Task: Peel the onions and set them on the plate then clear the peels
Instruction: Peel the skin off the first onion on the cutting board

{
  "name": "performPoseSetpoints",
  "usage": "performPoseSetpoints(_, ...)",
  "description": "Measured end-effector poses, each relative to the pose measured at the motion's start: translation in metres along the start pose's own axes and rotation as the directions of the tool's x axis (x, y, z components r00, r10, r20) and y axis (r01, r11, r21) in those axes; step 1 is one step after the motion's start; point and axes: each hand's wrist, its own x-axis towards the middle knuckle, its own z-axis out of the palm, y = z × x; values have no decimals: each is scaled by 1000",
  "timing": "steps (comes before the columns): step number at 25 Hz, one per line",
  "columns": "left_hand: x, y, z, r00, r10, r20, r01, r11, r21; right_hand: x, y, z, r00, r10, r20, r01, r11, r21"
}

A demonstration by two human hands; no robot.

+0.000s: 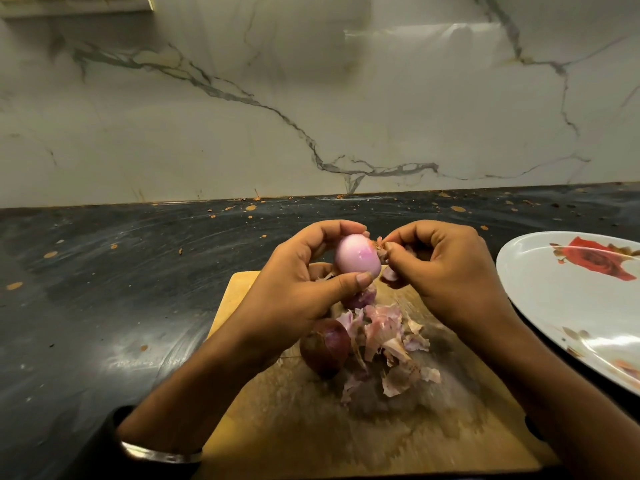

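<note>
Your left hand [298, 289] gripped the smooth pink peeled onion [356, 258]; right hand [446, 271] fingers pinched its papery root-end skin [381, 247]. A small purple piece [363, 297] sat half hidden below; the white rose-printed plate [554, 306] was cut off.

Glossy white marble-look wall panel [311, 98], grey and ochre veining, soft glare patch at upper right; pale louvred fitting [76, 3] at top left corner, partly cut off; dark streaked stone worktop [104, 289] meeting the wall, dotted with small orange-brown specks, dull reflected sheen at left.
</note>
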Motion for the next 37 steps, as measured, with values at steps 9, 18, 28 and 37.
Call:
performPoseSetpoints(9,2,-3,-4,1000,12,-10,-12,1000,2,3,-2,-5,943,120,311,-55,977,-208)
performPoseSetpoints(18,2,-2,-5,999,-32,-34,32,999,-12,3,-7,-11,976,80,204,-132,957,257)
performPoseSetpoints(28,2,-4,-6,999,-15,-30,17,998,59,2,-6,-15,975,-101,200,72,987,144)
performPoseSetpoints(37,1,-9,-2,998,35,-52,-25,984,179,-2,-4,-8,933,-347,90,356,926,-122)
